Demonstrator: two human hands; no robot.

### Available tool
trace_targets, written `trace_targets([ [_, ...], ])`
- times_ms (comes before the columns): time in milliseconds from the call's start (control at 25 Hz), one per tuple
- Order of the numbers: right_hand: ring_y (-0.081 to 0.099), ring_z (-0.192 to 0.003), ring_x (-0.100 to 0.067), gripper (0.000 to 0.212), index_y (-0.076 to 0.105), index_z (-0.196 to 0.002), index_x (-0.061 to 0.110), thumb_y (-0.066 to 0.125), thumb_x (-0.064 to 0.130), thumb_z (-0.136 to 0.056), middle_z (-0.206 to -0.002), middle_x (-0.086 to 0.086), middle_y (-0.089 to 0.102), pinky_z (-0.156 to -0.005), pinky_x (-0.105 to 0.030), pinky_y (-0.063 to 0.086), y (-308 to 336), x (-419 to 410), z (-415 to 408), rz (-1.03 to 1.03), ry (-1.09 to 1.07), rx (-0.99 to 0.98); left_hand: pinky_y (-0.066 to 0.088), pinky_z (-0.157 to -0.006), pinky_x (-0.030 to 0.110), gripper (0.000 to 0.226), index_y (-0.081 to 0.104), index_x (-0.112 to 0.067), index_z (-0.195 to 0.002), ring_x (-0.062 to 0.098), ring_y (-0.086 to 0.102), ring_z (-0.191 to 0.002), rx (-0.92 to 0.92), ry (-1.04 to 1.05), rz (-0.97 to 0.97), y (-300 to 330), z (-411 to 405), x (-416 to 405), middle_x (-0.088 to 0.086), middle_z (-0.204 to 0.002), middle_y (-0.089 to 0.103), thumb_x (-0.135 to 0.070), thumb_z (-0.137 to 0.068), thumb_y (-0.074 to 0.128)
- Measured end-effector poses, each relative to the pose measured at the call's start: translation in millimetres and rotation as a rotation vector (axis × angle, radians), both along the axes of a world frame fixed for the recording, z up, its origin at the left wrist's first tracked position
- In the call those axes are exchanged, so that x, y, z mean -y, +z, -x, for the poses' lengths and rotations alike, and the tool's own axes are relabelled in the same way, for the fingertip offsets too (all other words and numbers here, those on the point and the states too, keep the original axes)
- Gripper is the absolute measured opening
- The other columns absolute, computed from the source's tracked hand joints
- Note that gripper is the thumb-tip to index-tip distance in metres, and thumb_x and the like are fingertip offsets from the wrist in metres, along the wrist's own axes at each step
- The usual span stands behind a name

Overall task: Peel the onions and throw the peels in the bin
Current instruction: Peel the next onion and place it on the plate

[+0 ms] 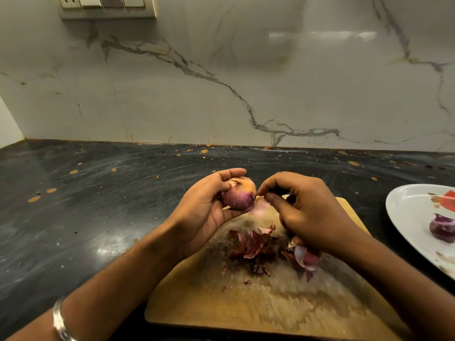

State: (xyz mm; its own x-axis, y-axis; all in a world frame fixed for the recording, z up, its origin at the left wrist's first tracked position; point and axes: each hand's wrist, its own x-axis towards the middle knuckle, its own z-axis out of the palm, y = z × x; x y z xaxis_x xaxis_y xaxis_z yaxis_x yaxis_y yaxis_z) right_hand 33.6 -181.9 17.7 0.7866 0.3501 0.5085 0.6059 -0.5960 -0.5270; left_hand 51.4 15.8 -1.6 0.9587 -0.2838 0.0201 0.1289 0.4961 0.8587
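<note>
Purple onions (239, 195), two (443, 227); one plate (408, 207)

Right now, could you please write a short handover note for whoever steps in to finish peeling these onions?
Left hand: grips the half-peeled purple onion above the wooden cutting board.
Right hand: pinches a thin pale strip of skin at the onion's side.
Loose dry red-brown peels lie piled on the board.
One peeled purple onion sits on the white floral plate at right.
Left: finish this onion, plate it, bin all peels. No bin is in view.
</note>
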Motion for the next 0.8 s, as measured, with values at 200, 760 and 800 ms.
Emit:
trace_targets([
  [200,0.068,-0.084,-0.007,0.014,0.073,-0.098,0.024,0.078,0.024,-0.084,-0.087,0.01,0.07,-0.067,-0.027,0.058,1.4,1.4,2.2,-0.147,0.002,0.019,0.061,-0.081,0.035,0.032,0.061,-0.007,-0.125,0.028,0.07,-0.101,0.054,-0.025,-0.062,1.8,4.5,0.7,0.021,-0.123,0.066,-0.002,-0.095,0.051],
  [760,0.062,-0.073,-0.008,0.009,0.075,-0.094,0.009,0.069,0.006,-0.088,-0.083,0.003,0.069,-0.065,-0.022,0.053,-4.6,-5.3,0.0,0.063,-0.092,0.256,0.059,-0.087,0.035,0.059,0.062,-0.012,-0.121,0.028,0.07,-0.101,0.234,0.059,-0.344,-2.9,14.4,5.9,0.013,-0.113,0.071,-0.018,-0.065,0.08],
  [800,0.061,-0.071,-0.009,0.009,0.075,-0.093,0.009,0.07,0.006,-0.087,-0.081,0.003,0.069,-0.065,-0.026,0.053,-4.4,-5.7,-0.2,0.067,-0.102,0.277,0.059,-0.086,0.035,0.057,0.062,-0.012,-0.121,0.028,0.071,-0.099,0.244,0.062,-0.345,-3.3,14.6,6.7,0.013,-0.113,0.07,-0.017,-0.067,0.08],
])
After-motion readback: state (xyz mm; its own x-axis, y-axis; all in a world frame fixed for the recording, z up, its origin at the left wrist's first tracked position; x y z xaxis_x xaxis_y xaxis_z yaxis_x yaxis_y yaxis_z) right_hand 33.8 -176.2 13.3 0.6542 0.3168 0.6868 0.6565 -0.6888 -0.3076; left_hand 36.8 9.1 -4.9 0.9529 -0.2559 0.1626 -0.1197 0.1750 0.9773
